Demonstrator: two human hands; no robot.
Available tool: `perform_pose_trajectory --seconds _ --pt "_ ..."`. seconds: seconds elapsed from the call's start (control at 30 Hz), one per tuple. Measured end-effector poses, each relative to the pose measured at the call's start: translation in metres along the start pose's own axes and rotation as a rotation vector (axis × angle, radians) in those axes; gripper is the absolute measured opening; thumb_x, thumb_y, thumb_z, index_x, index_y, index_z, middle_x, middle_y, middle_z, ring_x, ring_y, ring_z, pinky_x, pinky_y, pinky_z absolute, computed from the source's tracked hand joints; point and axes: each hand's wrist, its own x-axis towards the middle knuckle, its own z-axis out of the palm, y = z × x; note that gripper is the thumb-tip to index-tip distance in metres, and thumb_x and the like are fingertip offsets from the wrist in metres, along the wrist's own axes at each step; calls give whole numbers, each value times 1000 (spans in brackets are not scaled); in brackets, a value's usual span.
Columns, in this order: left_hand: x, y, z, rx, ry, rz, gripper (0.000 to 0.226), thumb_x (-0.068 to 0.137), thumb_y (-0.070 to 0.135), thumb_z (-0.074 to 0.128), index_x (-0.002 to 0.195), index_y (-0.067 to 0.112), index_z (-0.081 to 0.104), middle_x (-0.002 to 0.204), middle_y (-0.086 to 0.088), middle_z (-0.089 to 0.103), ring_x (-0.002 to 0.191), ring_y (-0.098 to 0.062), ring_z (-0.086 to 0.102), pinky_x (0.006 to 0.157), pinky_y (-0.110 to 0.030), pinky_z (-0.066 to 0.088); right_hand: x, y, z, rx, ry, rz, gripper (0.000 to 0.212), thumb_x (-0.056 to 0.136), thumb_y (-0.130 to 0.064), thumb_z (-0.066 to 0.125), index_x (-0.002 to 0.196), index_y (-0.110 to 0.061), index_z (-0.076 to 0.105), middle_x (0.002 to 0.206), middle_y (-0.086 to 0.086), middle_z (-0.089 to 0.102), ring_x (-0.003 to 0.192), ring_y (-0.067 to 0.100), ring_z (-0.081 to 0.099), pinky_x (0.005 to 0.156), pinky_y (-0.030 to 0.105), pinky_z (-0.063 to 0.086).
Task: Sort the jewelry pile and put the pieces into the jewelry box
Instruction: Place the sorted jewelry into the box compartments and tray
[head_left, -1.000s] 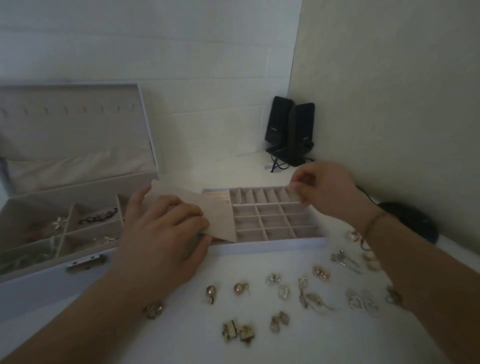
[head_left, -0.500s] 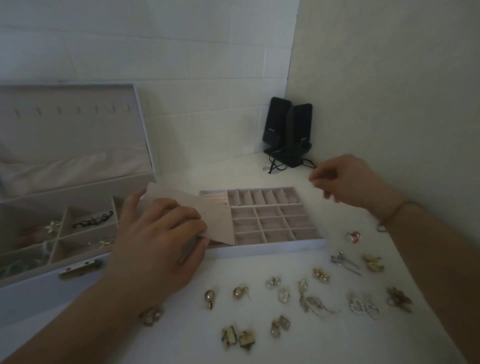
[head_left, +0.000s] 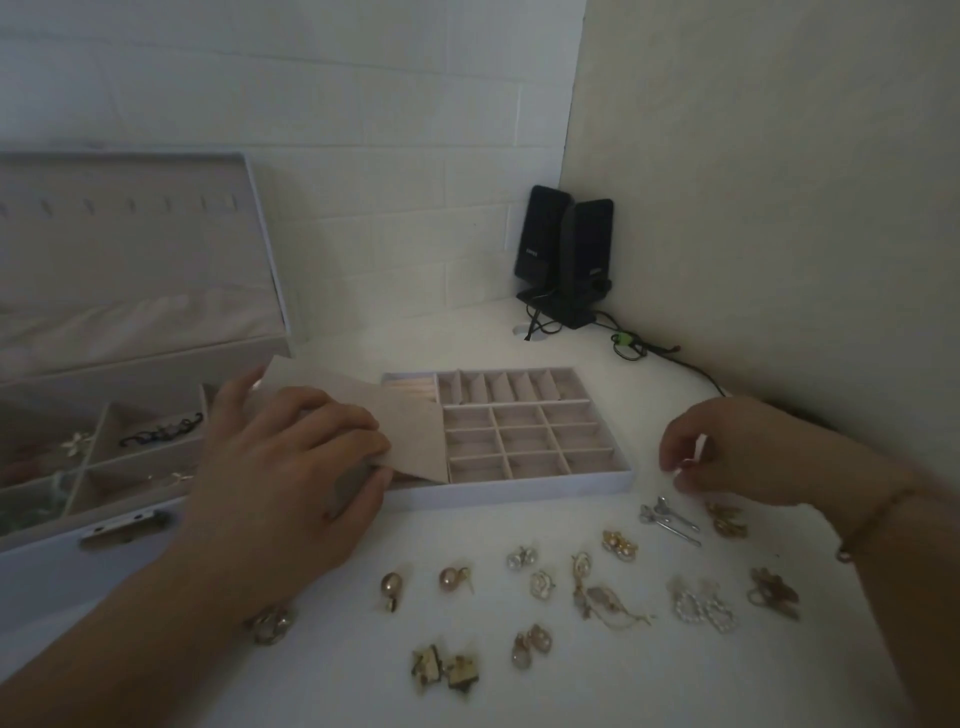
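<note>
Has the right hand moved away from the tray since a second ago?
Yes. The right hand has come down off the tray's back row to the table beside its right front corner.

Left hand (head_left: 291, 467) grips flap (head_left: 395, 426); right hand (head_left: 737, 452) above earrings (head_left: 670, 519).

Two hands (head_left: 291, 467), two black speakers (head_left: 563, 254), one jewelry box (head_left: 130, 364), one divided tray (head_left: 519, 431).

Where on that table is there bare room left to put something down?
Bare tabletop lies behind the divided tray, between the jewelry box lid and the black speakers. The near edge below the earrings also looks free. Between the tray and the right hand, earrings crowd it.
</note>
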Motion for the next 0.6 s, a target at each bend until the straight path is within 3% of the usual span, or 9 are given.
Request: perform_pose_trajectory --seconds 0.3,0.4,0.6 --pt "-1 -1 0 -21 -12 -5 26 84 41 58 86 23 78 96 8 74 90 -27 67 103 -61 34 4 -2 2 9 134 1 29 73 -16 76 65 -38 59 73 -16 62 63 -1 59 56 5 39" --pt "-2 -1 -1 -32 -15 -9 25 82 40 60 87 24 78 97 8 74 90 -26 67 103 -61 35 11 -18 -9 94 210 -37 20 72 -14 79 68 -29 66 63 -15 59 60 -11 56 53 2 40" --pt "-2 -2 -1 -35 -13 -3 19 80 39 65 88 25 77 95 10 73 91 -24 65 106 -60 32 65 -65 -26 198 226 -236 12 76 -19 77 76 -28 68 68 -11 67 63 5 64 61 14 49"
